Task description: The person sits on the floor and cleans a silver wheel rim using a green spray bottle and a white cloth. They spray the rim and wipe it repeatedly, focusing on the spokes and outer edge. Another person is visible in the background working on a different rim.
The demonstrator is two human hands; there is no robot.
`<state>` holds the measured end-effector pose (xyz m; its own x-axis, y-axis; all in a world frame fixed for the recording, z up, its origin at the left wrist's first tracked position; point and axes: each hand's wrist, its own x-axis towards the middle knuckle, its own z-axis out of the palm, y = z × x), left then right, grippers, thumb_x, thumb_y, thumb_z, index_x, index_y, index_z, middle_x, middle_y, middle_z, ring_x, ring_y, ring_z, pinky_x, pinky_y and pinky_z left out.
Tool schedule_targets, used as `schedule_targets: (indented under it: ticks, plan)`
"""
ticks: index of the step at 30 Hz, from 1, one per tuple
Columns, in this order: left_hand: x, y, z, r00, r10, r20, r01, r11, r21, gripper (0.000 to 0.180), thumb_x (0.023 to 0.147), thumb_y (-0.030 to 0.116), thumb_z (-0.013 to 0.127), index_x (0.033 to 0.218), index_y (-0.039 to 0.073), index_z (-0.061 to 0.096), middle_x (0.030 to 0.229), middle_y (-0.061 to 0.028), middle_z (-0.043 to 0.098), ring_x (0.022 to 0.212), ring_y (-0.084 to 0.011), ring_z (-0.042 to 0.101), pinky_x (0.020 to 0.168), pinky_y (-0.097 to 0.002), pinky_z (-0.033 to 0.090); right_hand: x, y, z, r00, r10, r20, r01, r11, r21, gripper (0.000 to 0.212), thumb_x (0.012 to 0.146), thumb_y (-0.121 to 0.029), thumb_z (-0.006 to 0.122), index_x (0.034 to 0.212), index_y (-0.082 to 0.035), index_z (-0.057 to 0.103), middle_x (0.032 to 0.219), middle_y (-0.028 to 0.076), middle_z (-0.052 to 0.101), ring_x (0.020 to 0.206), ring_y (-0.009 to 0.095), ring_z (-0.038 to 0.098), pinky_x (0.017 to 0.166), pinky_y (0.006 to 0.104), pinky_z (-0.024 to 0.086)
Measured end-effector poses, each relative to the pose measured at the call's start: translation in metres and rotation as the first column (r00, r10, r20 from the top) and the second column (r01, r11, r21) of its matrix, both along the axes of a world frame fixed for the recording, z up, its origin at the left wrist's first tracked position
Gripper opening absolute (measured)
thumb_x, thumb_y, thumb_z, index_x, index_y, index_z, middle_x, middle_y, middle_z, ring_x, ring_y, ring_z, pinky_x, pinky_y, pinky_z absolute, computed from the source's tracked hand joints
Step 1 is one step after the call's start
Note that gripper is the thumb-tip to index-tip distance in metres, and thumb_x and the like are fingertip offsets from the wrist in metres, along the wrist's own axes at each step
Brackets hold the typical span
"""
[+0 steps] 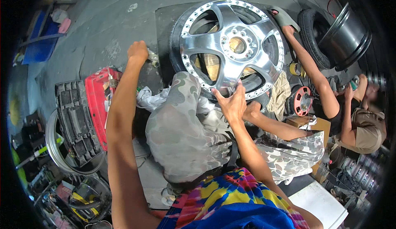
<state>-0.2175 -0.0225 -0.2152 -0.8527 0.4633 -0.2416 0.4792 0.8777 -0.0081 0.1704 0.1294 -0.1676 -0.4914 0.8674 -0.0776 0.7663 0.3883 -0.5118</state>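
A polished silver five-spoke wheel face (227, 16) lies before me, with holes all round its rim. It sits on a darker round barrel. My right hand (234, 103) rests at its near edge, thumb and forefinger spread against the lower spoke. To the left of the wheel, my left hand (138, 52) is closed over the floor, its fingers curled under. What it holds, if anything, is hidden. Just right of that fist lies a small shiny metal piece (154, 58). A white cloth (152, 98) is bunched beside my camouflage-covered knee (175, 119).
A red toolbox (94, 101) with a black tray lid (75, 119) stands left. At right are a tyre (315, 35), a dark wheel barrel (346, 37) and a red-black reel (303, 100). Another person (365, 128) crouches far right; a bare leg in a grey sandal (286, 18) stretches beside the wheel.
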Motion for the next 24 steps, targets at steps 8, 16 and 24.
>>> schedule_targets:
  ticks: [8, 16, 24]
  plan:
    - [0.057, 0.073, 0.045, 0.878, -0.377, -0.294, 0.479, 0.690, 0.542, 0.029, 0.091, 0.012, 0.064, 0.116, 0.011, 0.078, 0.116, -0.0162, 0.075, 0.119, -0.0357, 0.065, 0.101, -0.0479, 0.053, -0.010, 0.005, -0.002, 1.000, 0.013, 0.014, -0.014, 0.996, 0.088, 0.106, 0.076, -0.044, 0.091, 0.150, 0.010, 0.038, 0.123, 0.022, 0.056, 0.100, 0.044, 0.068, 0.077, 0.0527, 0.057]
    - [0.103, 0.093, 0.038, 0.705, -0.626, -0.332, 0.705, 0.569, 0.422, 0.032, 0.086, 0.008, 0.062, 0.108, 0.021, 0.082, 0.104, -0.0069, 0.077, 0.103, -0.0282, 0.062, 0.086, -0.0426, 0.045, 0.012, 0.026, 0.000, 0.993, 0.090, 0.077, -0.093, 0.995, 0.039, 0.105, 0.079, -0.036, 0.091, 0.153, 0.009, 0.032, 0.127, 0.021, 0.054, 0.097, 0.043, 0.071, 0.078, 0.0524, 0.058]
    - [0.200, 0.076, 0.013, 0.475, -0.775, 0.417, 0.421, 0.616, 0.666, 0.043, 0.094, 0.005, 0.053, 0.132, 0.005, 0.073, 0.127, -0.0168, 0.075, 0.118, -0.0331, 0.068, 0.113, -0.0412, 0.047, 0.072, 0.190, 0.043, 0.965, 0.119, 0.234, -0.214, 0.873, 0.438, 0.058, 0.079, -0.031, 0.088, 0.126, -0.011, 0.060, 0.121, 0.019, 0.056, 0.093, 0.044, 0.071, 0.069, 0.0527, 0.058]
